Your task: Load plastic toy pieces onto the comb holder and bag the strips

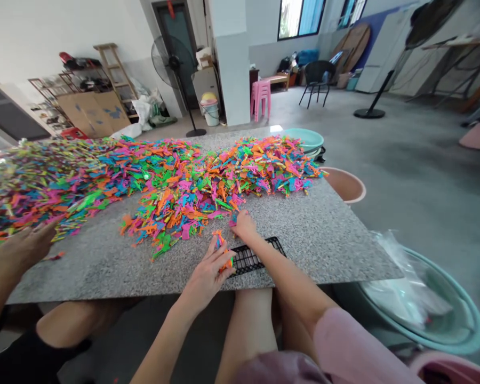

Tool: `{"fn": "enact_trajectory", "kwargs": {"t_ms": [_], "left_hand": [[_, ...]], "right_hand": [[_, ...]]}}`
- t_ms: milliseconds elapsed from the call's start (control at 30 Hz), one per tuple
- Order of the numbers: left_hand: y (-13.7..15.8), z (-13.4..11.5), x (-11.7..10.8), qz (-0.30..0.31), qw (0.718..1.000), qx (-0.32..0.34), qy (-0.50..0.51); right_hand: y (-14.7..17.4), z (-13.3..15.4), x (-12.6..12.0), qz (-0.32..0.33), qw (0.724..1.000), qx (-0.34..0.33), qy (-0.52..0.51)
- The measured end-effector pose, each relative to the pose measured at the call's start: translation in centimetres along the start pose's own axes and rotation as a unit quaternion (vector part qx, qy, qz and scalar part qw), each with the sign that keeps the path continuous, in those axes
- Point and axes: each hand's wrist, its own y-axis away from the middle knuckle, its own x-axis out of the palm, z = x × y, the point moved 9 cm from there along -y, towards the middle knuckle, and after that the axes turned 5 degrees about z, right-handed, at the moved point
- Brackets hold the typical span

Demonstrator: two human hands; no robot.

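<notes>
Bright plastic pieces shaped like small toy guns lie in a wide pile (192, 186) across the speckled stone table. A black plastic rack with slots (248, 258) sits near the table's front edge. At its left end my left hand (210, 272) is curled around a few orange, green and blue toy guns (226, 261). My right hand (245, 226) is closed at the near edge of the pile, beyond the rack. A pink and blue toy gun (233, 219) shows at its fingertips, partly hidden by the fingers.
Another person's hand (22, 248) rests over the table at the left, beside the pile. On the floor at the right stand a teal tub (474, 314) holding clear plastic bags and a pinkish basin (358, 186). A standing fan (175, 61) is behind the table.
</notes>
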Motion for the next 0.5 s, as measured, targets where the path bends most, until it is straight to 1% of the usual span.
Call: {"fn": "enact_trajectory", "kwargs": {"t_ms": [33, 67, 100, 167, 233, 367, 500], "left_hand": [[0.0, 0.0, 0.0, 0.002, 1.000, 0.002, 0.002], [0.0, -0.1, -0.1, 0.003, 1.000, 0.004, 0.006], [0.1, -0.1, -0.2, 0.004, 1.000, 0.007, 0.012], [0.1, -0.1, -0.4, 0.005, 1.000, 0.009, 0.023], [0.2, 0.0, -0.6, 0.007, 0.999, 0.011, 0.031], [0.2, 0.1, -0.9, 0.013, 0.999, 0.013, 0.033], [0.2, 0.1, -0.8, 0.016, 0.999, 0.018, 0.025]], "right_hand": [[0.0, -0.9, -0.3, -0.002, 1.000, 0.017, -0.004], [0.2, -2.0, -0.6, 0.010, 1.000, 0.027, -0.012], [0.5, -3.0, -0.5, 0.035, 0.999, 0.029, -0.027], [1.6, -4.4, 0.3, 0.106, 0.991, 0.012, -0.084], [3.2, -4.7, 1.4, 0.153, 0.975, -0.025, -0.161], [5.3, -3.8, 3.0, 0.142, 0.949, -0.082, -0.271], [5.4, -3.2, 4.0, 0.149, 0.926, -0.100, -0.332]]}}
